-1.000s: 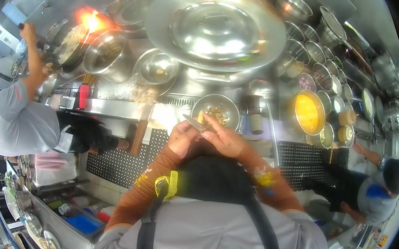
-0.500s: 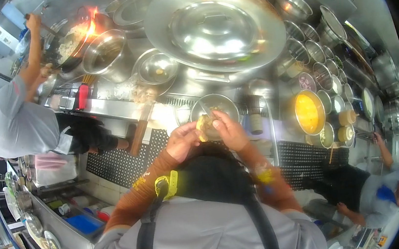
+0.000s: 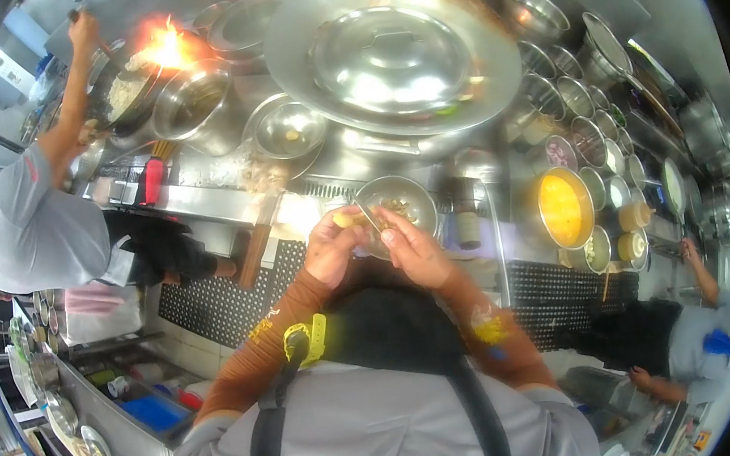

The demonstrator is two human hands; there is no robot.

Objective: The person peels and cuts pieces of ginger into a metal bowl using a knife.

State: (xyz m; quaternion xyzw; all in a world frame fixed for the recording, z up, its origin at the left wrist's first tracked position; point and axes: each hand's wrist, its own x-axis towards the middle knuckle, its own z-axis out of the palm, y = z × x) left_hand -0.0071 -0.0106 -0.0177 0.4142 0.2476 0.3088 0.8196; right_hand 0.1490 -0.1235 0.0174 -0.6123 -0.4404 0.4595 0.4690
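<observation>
My left hand (image 3: 329, 254) grips a yellow piece of ginger (image 3: 344, 219), with its pale end showing above the fingers. In my right hand (image 3: 419, 251) is a small knife (image 3: 367, 213), its blade tilted up and close to the ginger. The fingers of both hands nearly meet. Just beyond them stands a steel bowl (image 3: 428, 205) with small brownish scraps at its bottom; my hands cover its near side. A smaller steel bowl (image 3: 271, 117) farther back holds a yellowish piece.
A large wok with a steel lid (image 3: 392, 67) fills the back. At the left, a co-worker (image 3: 38, 207) tends a flaming wok (image 3: 100, 78). Several steel pots and a bowl of yellow liquid (image 3: 566, 209) stand at the right. Another person (image 3: 701, 334) is at the lower right.
My hands have shifted slightly left and the ginger has turned in my left hand. More of the bowl and its scraps shows. The co-worker's wok has tilted and its flame has grown.
</observation>
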